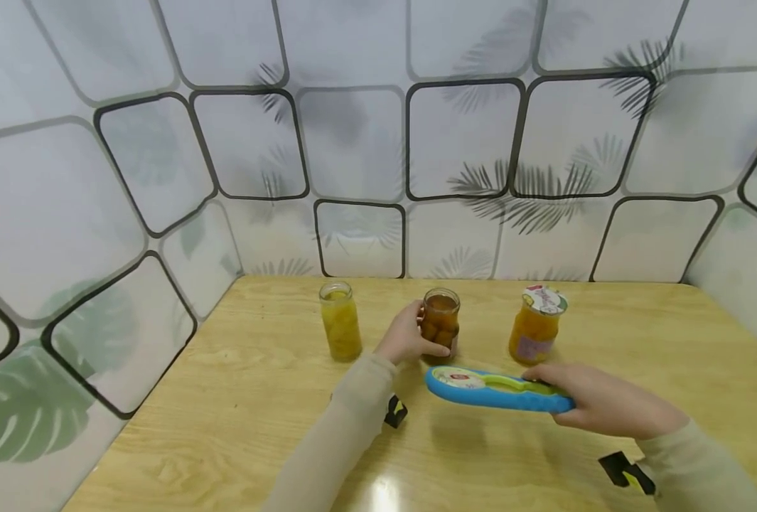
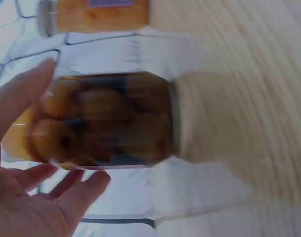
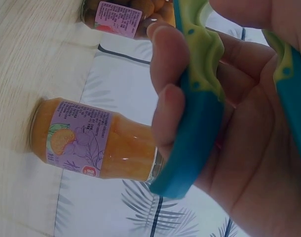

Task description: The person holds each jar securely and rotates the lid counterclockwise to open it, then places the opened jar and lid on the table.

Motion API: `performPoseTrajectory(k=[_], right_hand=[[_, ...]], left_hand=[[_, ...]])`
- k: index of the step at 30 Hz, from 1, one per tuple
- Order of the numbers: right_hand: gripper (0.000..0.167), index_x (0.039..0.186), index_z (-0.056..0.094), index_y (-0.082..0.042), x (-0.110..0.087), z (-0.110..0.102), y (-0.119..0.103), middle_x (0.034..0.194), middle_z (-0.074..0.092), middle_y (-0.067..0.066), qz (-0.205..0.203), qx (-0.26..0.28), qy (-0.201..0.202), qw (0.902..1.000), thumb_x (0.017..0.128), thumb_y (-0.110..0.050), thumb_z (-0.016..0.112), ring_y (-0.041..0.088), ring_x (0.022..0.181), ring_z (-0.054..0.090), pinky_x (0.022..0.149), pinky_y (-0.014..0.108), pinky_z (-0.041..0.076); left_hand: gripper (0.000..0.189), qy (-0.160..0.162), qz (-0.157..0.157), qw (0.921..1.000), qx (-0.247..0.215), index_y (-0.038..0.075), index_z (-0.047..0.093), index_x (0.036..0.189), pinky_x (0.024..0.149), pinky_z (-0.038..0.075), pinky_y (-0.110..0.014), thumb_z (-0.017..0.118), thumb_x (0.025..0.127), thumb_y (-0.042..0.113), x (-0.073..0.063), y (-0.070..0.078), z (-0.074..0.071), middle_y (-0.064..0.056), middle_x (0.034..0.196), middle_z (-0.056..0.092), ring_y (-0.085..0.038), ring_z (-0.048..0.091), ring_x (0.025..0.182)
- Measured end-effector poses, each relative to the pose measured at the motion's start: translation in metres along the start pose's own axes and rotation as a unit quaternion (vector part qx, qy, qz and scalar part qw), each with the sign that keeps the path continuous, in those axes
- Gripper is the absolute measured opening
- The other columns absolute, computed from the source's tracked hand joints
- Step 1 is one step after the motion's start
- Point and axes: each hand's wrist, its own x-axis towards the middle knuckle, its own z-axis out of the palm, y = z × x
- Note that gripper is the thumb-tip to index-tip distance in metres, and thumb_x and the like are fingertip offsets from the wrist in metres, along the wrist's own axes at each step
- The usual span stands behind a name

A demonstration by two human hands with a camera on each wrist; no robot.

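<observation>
Steadying the dark jar (image 1: 441,323) on the bench (image 1: 224,398), it seems, the left hand (image 1: 406,337) curls round its side; the right hand (image 1: 618,402) grips the blue tool (image 1: 500,399) by its handles (image 3: 197,128), probably to leave its rounded head (image 1: 458,377) free near the jar.

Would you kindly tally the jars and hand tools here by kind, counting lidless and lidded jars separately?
Lidless glass jars: 2, the yellow-filled jar and the brown-fruit jar
Lidded glass jars: 1, the orange-filled jar
Hand tools: 1, the blue-and-green jar opener
Total: 4
</observation>
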Motion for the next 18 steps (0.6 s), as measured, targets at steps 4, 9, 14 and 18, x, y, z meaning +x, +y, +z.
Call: performPoseTrajectory(k=[4,9,14,18], right_hand=[[0.038,0.111,0.053,-0.006,0.001,0.001,0.0,0.09,0.053,-0.011,0.001,0.004,-0.004,1.0,0.074,-0.004,0.063,0.001,0.069,0.043,0.055,0.022,0.038],[0.038,0.11,0.053,-0.006,-0.001,0.004,0.0,0.088,0.052,-0.012,-0.014,0.006,0.004,0.9999,0.073,-0.002,0.063,0.001,0.069,0.043,0.055,0.021,0.038],[0.039,0.11,0.053,-0.007,0.0,0.003,-0.001,0.088,0.052,-0.013,-0.025,-0.007,0.013,0.9996,0.073,-0.002,0.063,0.001,0.069,0.043,0.056,0.021,0.038],[0.038,0.111,0.053,-0.006,0.003,0.001,-0.003,0.088,0.052,-0.011,-0.005,-0.007,-0.001,1.0,0.075,-0.003,0.062,0.002,0.069,0.043,0.056,0.022,0.038]], left_hand=[[0.08,-0.007,0.011,0.9998,0.012,0.002,0.033,0.132,0.091,0.038,-0.038,0.076,0.065,0.005,-0.014,0.004,-0.009,-0.016,0.126,0.041,-0.031,0.042,0.114],[0.07,-0.03,0.014,0.9991,0.028,-0.001,0.034,0.13,0.092,0.038,-0.039,0.069,0.069,0.002,-0.042,0.008,-0.022,-0.017,0.128,0.038,-0.03,0.041,0.115],[0.056,-0.049,0.032,0.9976,0.036,0.0,0.041,0.124,0.09,0.039,-0.04,0.066,0.075,0.008,-0.06,0.007,-0.035,-0.015,0.124,0.044,-0.028,0.044,0.113],[0.047,-0.049,0.054,0.9967,0.038,0.0,0.046,0.119,0.088,0.041,-0.041,0.064,0.078,0.01,-0.062,0.004,-0.044,-0.014,0.118,0.049,-0.028,0.048,0.109]])
